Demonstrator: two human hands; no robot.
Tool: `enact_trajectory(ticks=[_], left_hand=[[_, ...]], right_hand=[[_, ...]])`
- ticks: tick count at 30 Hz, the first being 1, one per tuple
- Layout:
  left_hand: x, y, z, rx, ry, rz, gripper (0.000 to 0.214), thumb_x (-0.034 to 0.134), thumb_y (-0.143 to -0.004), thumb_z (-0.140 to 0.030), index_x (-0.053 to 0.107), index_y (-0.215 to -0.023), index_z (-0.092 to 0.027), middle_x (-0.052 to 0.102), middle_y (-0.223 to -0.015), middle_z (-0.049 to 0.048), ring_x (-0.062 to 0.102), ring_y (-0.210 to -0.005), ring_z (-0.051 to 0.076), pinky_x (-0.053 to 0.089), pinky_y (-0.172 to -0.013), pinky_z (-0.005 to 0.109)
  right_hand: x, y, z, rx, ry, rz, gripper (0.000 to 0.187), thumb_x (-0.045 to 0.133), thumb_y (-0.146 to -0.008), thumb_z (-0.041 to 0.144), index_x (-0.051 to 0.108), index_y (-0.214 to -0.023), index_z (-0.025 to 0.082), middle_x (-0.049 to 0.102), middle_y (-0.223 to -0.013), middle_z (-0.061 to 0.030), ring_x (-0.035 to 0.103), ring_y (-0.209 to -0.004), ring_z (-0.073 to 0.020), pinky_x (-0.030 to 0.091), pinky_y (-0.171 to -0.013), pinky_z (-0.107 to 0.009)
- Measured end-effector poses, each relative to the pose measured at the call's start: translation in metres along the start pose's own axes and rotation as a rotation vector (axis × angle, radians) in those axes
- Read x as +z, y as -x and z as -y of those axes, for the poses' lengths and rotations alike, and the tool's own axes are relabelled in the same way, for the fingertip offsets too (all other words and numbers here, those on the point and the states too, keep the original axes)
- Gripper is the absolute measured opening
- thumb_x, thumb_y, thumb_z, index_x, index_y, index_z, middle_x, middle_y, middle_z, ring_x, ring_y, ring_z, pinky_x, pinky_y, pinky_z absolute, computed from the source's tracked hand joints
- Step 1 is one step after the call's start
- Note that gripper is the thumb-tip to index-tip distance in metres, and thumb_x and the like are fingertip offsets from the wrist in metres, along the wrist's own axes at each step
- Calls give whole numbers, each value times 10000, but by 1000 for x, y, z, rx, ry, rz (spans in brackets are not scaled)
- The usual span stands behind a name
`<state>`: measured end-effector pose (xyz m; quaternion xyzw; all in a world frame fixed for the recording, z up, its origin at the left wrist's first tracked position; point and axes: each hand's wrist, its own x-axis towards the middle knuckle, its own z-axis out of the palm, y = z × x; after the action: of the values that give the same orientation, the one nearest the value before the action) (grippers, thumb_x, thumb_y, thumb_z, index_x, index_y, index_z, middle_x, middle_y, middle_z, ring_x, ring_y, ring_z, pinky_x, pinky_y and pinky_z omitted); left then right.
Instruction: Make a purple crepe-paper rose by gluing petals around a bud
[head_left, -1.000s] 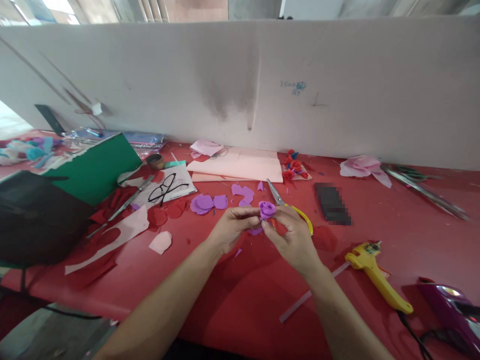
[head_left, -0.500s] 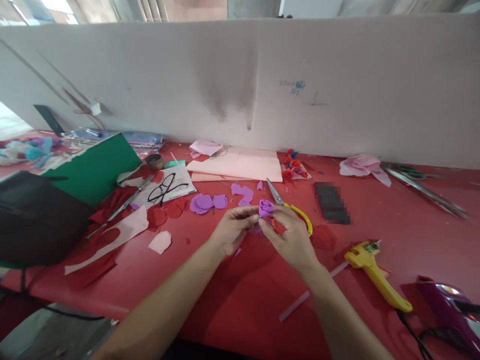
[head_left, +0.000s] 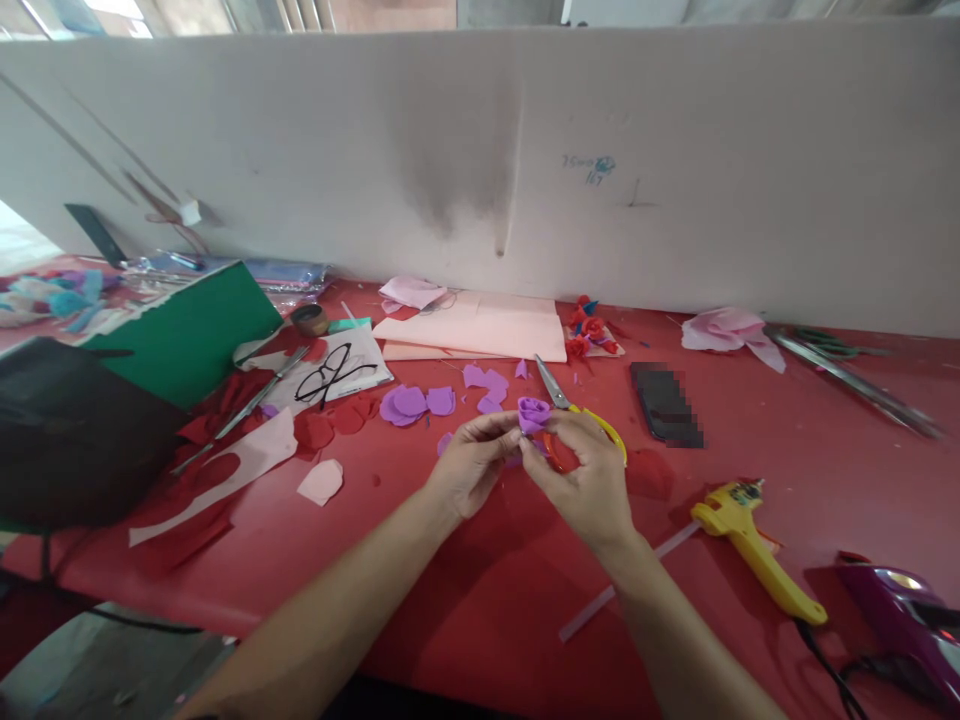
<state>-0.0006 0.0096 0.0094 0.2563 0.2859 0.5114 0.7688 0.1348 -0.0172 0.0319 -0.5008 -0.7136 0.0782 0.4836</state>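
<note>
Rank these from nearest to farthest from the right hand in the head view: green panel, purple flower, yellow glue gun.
1. Purple flower, touching the right hand
2. Yellow glue gun, to the right
3. Green panel, far left

The left hand (head_left: 471,460) and right hand (head_left: 589,475) together grip a purple flower (head_left: 533,413). Scissors (head_left: 553,385) lie just beyond the right hand, purple petals (head_left: 409,403) beyond the left, and a yellow glue gun (head_left: 759,560) to the right of both.
</note>
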Motion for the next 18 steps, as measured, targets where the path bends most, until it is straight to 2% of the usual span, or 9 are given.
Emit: enact_trajectory(ticks=[9, 18], left_hand=[[1, 0, -2, -5, 31, -33, 207, 830, -533, -109, 745, -715, -156, 705, -690, 11, 594, -612, 80, 456, -642, 208], [-1, -1, 1, -27, 72, -16, 220, 814, -544, -70, 735, -733, -152, 707, -714, 8, 617, -654, 84, 475, -691, 203]], right_hand=[[0, 0, -1, -53, 34, -9, 94, 653, -805, 255, 714, -874, 238, 720, -850, -47, 646, -810, -221, 510, -795, -402], [-2, 1, -1, -75, 23, -15, 64, 663, -812, 254, 711, -854, 247, 711, -838, -35, 634, -800, -210, 507, -780, -394]])
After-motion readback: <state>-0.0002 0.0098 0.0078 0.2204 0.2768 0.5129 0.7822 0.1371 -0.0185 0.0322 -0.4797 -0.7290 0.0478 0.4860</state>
